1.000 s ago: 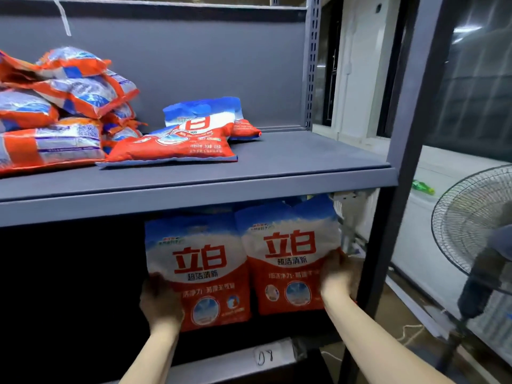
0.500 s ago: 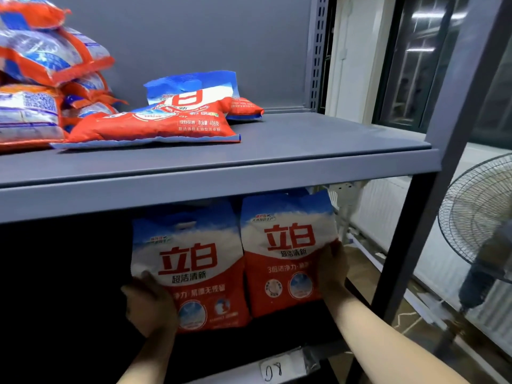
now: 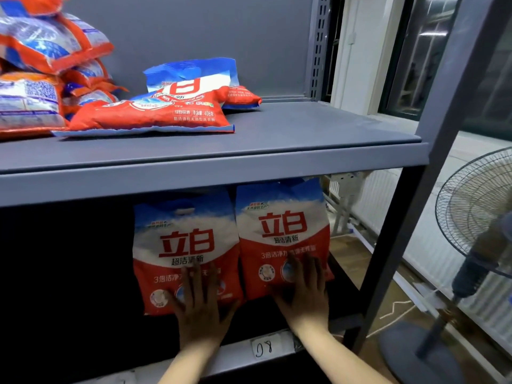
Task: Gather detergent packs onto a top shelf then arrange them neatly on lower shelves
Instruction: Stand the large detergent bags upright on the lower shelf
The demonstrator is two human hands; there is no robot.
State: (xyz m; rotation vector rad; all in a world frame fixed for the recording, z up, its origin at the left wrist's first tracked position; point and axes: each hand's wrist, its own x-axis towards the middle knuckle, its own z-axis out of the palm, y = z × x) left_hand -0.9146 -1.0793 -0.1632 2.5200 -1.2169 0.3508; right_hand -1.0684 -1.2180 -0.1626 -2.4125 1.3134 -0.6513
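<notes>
My left hand flat, fingers spread, on left upright pack; right hand same on right pack, gripping nothing. Both stand touching on lower shelf. Soft powder bags, likely slump; hold sides. Piled packs wait on top shelf.

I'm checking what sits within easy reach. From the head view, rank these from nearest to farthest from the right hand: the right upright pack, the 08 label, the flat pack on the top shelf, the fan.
1. Right upright pack: under the right hand, touching it.
2. 08 label: on the shelf edge just below-left.
3. Flat pack: top shelf, up and left.
4. Fan: outside the rack, far right.
</notes>
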